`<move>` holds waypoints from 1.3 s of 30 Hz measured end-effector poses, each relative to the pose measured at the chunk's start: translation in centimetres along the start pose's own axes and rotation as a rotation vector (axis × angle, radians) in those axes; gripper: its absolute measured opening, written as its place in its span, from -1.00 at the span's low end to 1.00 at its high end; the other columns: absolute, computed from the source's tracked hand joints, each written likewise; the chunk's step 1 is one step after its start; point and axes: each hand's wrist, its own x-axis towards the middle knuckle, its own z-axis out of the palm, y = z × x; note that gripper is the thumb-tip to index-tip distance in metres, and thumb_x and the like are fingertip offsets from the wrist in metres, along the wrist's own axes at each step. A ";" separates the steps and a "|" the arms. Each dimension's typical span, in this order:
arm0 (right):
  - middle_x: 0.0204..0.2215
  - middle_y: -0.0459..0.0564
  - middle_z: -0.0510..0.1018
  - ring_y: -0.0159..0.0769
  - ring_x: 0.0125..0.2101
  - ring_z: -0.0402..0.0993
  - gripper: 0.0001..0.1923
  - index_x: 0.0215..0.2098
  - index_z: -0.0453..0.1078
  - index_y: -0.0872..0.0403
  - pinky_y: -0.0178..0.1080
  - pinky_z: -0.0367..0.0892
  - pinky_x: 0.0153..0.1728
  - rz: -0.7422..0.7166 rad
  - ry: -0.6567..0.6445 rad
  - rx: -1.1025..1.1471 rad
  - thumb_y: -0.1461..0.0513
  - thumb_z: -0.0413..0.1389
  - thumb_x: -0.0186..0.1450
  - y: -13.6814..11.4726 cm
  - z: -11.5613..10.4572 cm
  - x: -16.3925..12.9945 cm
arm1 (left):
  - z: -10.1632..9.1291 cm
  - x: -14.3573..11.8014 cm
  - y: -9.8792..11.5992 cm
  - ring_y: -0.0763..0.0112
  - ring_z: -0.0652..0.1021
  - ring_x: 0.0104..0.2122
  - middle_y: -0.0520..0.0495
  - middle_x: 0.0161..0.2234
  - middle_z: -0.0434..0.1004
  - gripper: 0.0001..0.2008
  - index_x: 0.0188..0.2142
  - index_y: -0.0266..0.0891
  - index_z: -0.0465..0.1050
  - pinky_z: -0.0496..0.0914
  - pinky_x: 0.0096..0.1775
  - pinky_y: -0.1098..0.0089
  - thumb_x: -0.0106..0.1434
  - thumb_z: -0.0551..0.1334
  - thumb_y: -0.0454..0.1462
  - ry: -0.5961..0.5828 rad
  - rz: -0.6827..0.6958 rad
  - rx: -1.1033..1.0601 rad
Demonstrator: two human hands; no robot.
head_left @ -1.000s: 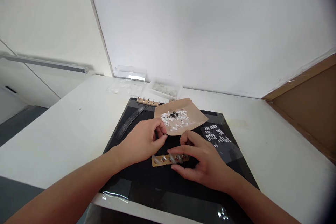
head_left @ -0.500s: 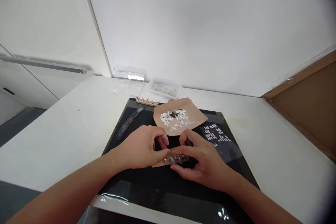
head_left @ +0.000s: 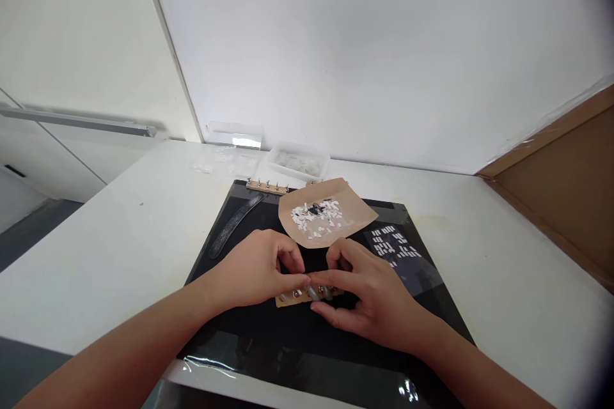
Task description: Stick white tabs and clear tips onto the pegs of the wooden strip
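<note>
Hands meet at the middle of a black mat (head_left: 268,339) on the white desk (head_left: 119,236), seen from the single head view. The left hand (head_left: 254,271) has thumb and forefinger pinched shut at the upper edge of a small brown strip (head_left: 292,298), apparently on one of the tiny pieces set along it, though what sits between the fingertips is too small to tell. The right hand (head_left: 369,297) curls around the strip's right end, fingers closed on it from above and below, steadying it flat on the mat. The strip carries a short row of little metal studs and clear, nail-like tips; it looks light, thin and somewhat bendable, so it is best held by its ends or long edges, with the small glossy tips taken by the sides, since they seem slippery and easily flicked off. Just beyond the hands lies a brown paper sheet (head_left: 350,214) bearing a scatter of small white bits (head_left: 319,217). Farther back, a second studded strip (head_left: 267,187) rests at the mat's far edge, a long grey file (head_left: 235,225) lies at the left, and a clear plastic tray (head_left: 300,162) stands near the wall.
</note>
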 end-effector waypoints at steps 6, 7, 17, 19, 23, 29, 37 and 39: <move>-0.22 -0.02 0.40 -0.29 -0.28 0.39 -0.74 0.00 0.60 -0.08 -0.23 0.31 -0.31 -0.005 0.002 -0.003 0.12 0.34 0.34 -0.1 0.0 0.0 | -0.1 0.1 0.2 0.43 0.60 -0.45 0.02 -0.40 0.73 -0.84 -0.35 -0.18 0.68 0.35 -0.45 0.49 0.17 0.47 -0.15 -0.021 -0.024 -0.016; -0.21 -0.02 0.40 -0.29 -0.28 0.39 -0.73 0.00 0.60 -0.09 -0.23 0.31 -0.31 -0.006 0.001 -0.006 0.12 0.33 0.34 -0.1 0.0 0.0 | -0.1 0.1 0.2 0.43 0.60 -0.45 0.02 -0.40 0.73 -0.84 -0.35 -0.18 0.69 0.35 -0.45 0.49 0.17 0.47 -0.15 -0.026 -0.030 -0.019; -0.20 -0.02 0.41 -0.29 -0.28 0.39 -0.73 0.01 0.60 -0.09 -0.23 0.30 -0.31 -0.018 0.013 -0.029 0.10 0.33 0.35 -0.1 0.0 0.0 | 0.0 0.4 0.0 0.38 0.63 -0.42 -0.04 -0.40 0.73 -0.81 -0.34 -0.23 0.70 0.39 -0.41 0.46 0.16 0.50 -0.15 -0.045 -0.033 -0.098; -0.20 -0.02 0.41 -0.28 -0.27 0.40 -0.73 0.00 0.60 -0.09 -0.22 0.30 -0.31 -0.017 0.010 -0.031 0.10 0.33 0.34 -0.1 0.0 0.0 | 0.1 0.4 -0.1 0.35 0.65 -0.40 -0.06 -0.38 0.74 -0.79 -0.33 -0.24 0.69 0.41 -0.40 0.45 0.14 0.51 -0.14 -0.046 -0.038 -0.120; -0.19 -0.02 0.41 -0.27 -0.26 0.40 -0.74 0.00 0.59 -0.10 -0.22 0.31 -0.30 -0.003 -0.012 -0.035 0.09 0.32 0.35 -0.1 -0.1 0.0 | 0.2 0.5 -0.3 0.30 0.69 -0.35 -0.08 -0.36 0.74 -0.75 -0.32 -0.25 0.68 0.44 -0.38 0.45 0.09 0.54 -0.14 -0.046 -0.072 -0.162; -0.17 0.00 0.42 -0.26 -0.25 0.41 -0.71 0.05 0.57 -0.09 -0.22 0.33 -0.30 -0.010 -0.020 -0.019 0.08 0.31 0.37 0.0 0.0 -0.1 | 0.3 0.5 -0.5 0.25 0.71 -0.33 -0.12 -0.35 0.75 -0.72 -0.30 -0.27 0.68 0.47 -0.36 0.43 0.07 0.56 -0.14 -0.048 -0.108 -0.204; -0.18 0.00 0.45 -0.28 -0.27 0.43 -0.65 0.04 0.59 -0.07 -0.25 0.36 -0.31 -0.054 0.022 -0.030 -0.01 0.34 0.36 0.2 -0.2 -0.1 | 0.5 0.8 -0.7 0.25 0.70 -0.34 -0.11 -0.37 0.74 -0.68 -0.30 -0.28 0.67 0.47 -0.36 0.43 0.00 0.60 -0.18 -0.058 -0.136 -0.264; -0.19 -0.01 0.48 -0.30 -0.27 0.44 -0.63 0.03 0.59 -0.06 -0.26 0.37 -0.30 -0.086 0.053 -0.026 -0.03 0.35 0.36 0.2 -0.4 -0.1 | 0.5 0.8 -0.8 0.25 0.70 -0.34 -0.11 -0.37 0.74 -0.66 -0.30 -0.29 0.66 0.48 -0.35 0.42 -0.04 0.61 -0.18 -0.061 -0.135 -0.273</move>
